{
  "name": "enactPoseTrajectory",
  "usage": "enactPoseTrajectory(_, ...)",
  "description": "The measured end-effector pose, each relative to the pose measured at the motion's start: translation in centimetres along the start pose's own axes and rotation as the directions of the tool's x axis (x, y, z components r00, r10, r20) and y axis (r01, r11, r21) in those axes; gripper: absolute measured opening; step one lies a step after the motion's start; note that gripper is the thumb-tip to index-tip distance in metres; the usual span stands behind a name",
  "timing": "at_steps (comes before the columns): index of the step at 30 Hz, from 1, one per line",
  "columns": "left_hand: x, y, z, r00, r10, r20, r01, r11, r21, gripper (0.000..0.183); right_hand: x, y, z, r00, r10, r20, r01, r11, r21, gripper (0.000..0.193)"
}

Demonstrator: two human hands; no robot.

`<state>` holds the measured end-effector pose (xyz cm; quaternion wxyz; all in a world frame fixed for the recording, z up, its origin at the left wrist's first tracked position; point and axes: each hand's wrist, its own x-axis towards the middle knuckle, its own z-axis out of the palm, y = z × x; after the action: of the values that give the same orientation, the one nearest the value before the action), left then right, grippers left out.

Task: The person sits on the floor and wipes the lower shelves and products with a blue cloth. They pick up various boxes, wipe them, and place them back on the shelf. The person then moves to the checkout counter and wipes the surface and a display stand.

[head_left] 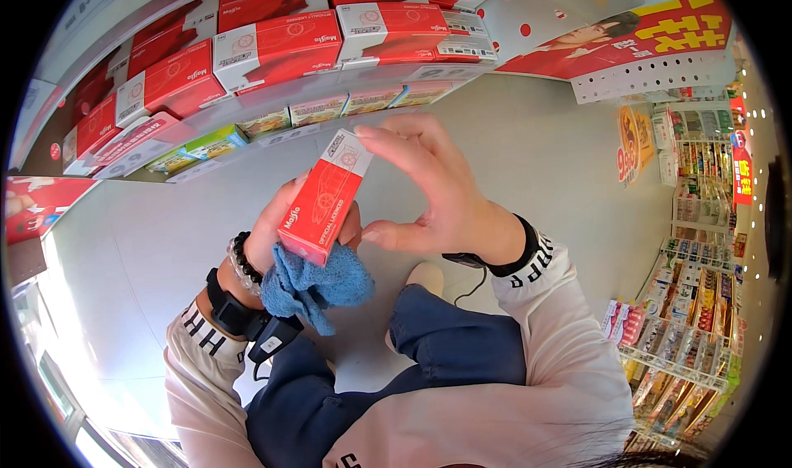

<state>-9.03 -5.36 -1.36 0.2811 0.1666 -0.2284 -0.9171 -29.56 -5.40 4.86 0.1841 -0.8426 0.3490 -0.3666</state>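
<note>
A small red and white box (324, 194), printed with line drawings of a car, is tilted in my left hand (275, 212). That hand is closed around it from behind, so part of its fingers is hidden. A blue cloth (323, 280) hangs bunched just under the box, also in the left hand. My right hand (441, 179) is beside the box's right edge, thumb and fingers spread apart. Its fingertips are at the box's upper right corner, perhaps touching it; the thumb is clear of the box.
Ahead, a shelf (272, 84) holds rows of similar red and white boxes (276, 47). Below it lie green and yellow packs (216, 141). A red promotional sign (594, 43) sticks out at upper right, and racks of small packaged goods (685, 295) line the right side.
</note>
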Motion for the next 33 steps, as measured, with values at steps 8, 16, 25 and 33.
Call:
enactPoseTrajectory(8,-0.3,-1.0,-0.4,0.967,-0.17,0.188,0.245,0.82,-0.517,0.043,-0.3,0.8,1.0,0.985,0.053,0.162,-0.082,0.98,0.182,0.054)
enactPoseTrajectory(16,0.0,0.1,1.3,0.978,0.134,-0.157,-0.054,0.901,0.429,0.048,-0.7,-0.2,-1.1,0.872,0.341,0.352,-0.479,0.743,0.468,0.077)
enactPoseTrajectory(25,-0.1,-0.2,1.5,0.939,0.236,-0.25,-0.018,0.759,0.65,0.034,0.5,0.1,-6.8,0.978,0.175,-0.115,-0.204,0.916,-0.346,0.055)
enactPoseTrajectory(33,-0.5,-0.9,1.3,0.937,0.164,-0.31,0.092,0.739,0.667,0.021,2.2,2.6,-9.7,0.995,-0.04,-0.089,-0.051,0.565,-0.823,0.043)
